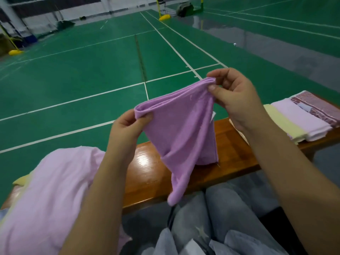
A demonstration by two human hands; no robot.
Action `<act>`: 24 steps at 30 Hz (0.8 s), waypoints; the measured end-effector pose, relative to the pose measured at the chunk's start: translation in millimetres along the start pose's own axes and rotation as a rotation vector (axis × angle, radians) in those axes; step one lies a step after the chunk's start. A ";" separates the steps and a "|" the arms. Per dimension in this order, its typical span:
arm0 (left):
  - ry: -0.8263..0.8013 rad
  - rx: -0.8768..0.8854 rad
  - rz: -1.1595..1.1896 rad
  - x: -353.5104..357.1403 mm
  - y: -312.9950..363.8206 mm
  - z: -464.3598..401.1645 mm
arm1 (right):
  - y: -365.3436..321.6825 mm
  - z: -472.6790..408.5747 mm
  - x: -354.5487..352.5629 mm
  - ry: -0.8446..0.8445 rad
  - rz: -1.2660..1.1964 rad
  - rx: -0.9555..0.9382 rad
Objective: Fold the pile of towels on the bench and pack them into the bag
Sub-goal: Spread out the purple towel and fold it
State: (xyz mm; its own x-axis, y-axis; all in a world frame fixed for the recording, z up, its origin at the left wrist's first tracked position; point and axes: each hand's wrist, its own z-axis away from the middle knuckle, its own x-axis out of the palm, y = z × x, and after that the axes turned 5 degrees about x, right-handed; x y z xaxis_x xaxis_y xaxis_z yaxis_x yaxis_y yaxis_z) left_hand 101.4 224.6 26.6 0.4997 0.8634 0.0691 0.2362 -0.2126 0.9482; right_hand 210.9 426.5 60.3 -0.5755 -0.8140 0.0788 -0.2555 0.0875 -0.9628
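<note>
A purple towel (184, 129) hangs doubled over in the air above the wooden bench (150, 173). My left hand (127, 129) pinches its lower-left top corner. My right hand (233, 96) pinches the upper-right corner, held higher. The towel's bottom end droops toward my lap. A loose pile of pale pink towels (51, 196) lies on the bench at the left, with a yellow edge showing under it. At the right end of the bench rests a flat stack of folded towels (303, 118), yellow, pink and a maroon patterned one. No bag is in view.
My legs in grey trousers (220, 214) are against the bench's near edge. Beyond the bench spreads a green badminton court (92, 70) with white lines. Yellow net-post bases (164, 17) and dark bags stand far off.
</note>
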 end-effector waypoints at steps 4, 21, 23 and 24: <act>0.025 0.180 -0.062 7.3 23.2 -3.5 | -13.8 2.5 -6.3 -0.005 -0.046 -0.048; 0.020 0.250 -0.146 27.7 67.0 44.2 | -25.9 29.4 -32.4 -0.164 -0.086 0.052; 0.019 0.158 -0.176 28.3 54.4 33.8 | -10.7 19.2 -30.5 -0.141 -0.070 0.167; 0.020 0.108 -0.206 28.3 46.9 25.4 | -3.7 13.1 -29.2 -0.120 -0.059 0.209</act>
State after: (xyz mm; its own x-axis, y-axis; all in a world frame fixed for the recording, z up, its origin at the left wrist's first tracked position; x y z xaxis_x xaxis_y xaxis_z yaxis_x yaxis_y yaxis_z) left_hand 147.7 227.5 65.1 0.4154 0.9023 -0.1152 0.4196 -0.0777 0.9044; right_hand 238.8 442.4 58.1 -0.4650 -0.8775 0.1173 -0.1124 -0.0729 -0.9910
